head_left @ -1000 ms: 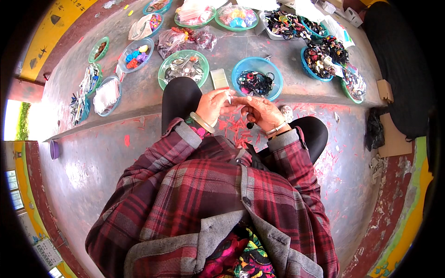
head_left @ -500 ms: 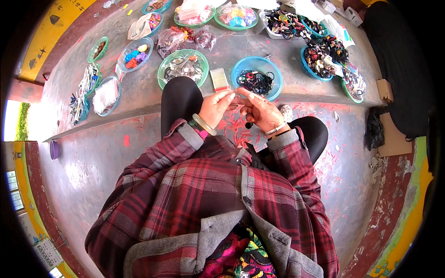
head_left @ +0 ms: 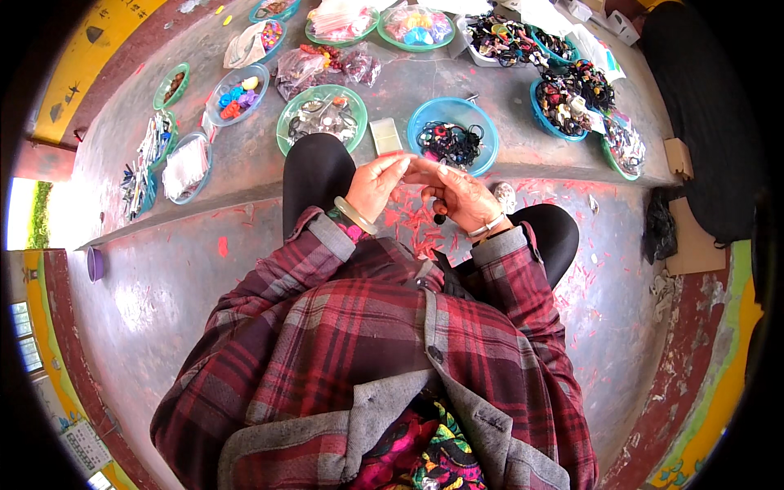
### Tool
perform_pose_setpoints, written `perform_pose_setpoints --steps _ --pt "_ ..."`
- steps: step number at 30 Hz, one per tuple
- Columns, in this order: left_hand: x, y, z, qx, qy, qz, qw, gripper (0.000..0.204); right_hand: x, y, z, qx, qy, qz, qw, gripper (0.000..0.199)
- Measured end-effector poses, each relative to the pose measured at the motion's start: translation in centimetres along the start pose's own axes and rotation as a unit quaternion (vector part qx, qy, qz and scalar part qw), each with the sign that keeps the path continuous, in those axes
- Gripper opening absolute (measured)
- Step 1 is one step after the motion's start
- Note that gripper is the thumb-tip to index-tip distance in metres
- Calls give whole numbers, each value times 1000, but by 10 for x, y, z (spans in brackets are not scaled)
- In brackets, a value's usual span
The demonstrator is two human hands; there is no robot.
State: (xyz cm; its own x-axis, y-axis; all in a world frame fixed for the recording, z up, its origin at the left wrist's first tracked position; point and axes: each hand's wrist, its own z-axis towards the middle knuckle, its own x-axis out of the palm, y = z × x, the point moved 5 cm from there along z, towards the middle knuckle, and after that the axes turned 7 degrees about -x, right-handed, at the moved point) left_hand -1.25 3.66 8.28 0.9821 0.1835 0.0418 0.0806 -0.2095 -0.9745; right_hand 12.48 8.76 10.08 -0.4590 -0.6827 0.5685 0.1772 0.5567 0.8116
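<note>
My left hand (head_left: 378, 189) and my right hand (head_left: 464, 196) meet in front of me, fingertips pinched close together. Whatever lies between them is too small to make out. Below the right fingers shows a small dark round piece (head_left: 440, 219); how it is attached is unclear. Just beyond my hands stands a blue basket (head_left: 492, 135) with black hair ties (head_left: 447, 144) in it. Beside it lies a pale plastic box (head_left: 385, 135) with compartments, its near end partly behind my fingers.
A green basket (head_left: 363, 122) of small parts is left of the box. Several more baskets stand along the raised concrete ledge (head_left: 245, 167), among them a blue basket of dark bands (head_left: 563, 102) at right. Red scraps (head_left: 420, 233) litter the floor between my knees.
My left hand has shifted slightly, and its fingertips sit a little farther left and higher. My right hand stays nearly in place.
</note>
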Motion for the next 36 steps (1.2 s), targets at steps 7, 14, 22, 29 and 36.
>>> perform_pose_setpoints --steps 7,14,22,29,36 --pt "0 -7 -2 -8 30 -18 999 31 -2 -3 0 19 -2 5 1000 48" --pt "-10 -4 6 60 17 63 996 33 -31 -16 8 -55 -46 -352 933 29" --pt "13 33 6 -74 141 -31 987 37 -17 -18 9 -140 -54 -615 774 22" --pt "7 59 16 -99 118 3 988 30 -17 -11 6 -103 -99 -559 817 21" --pt "-3 64 19 -107 56 -19 993 25 -7 15 -1 -130 -156 -560 803 16"
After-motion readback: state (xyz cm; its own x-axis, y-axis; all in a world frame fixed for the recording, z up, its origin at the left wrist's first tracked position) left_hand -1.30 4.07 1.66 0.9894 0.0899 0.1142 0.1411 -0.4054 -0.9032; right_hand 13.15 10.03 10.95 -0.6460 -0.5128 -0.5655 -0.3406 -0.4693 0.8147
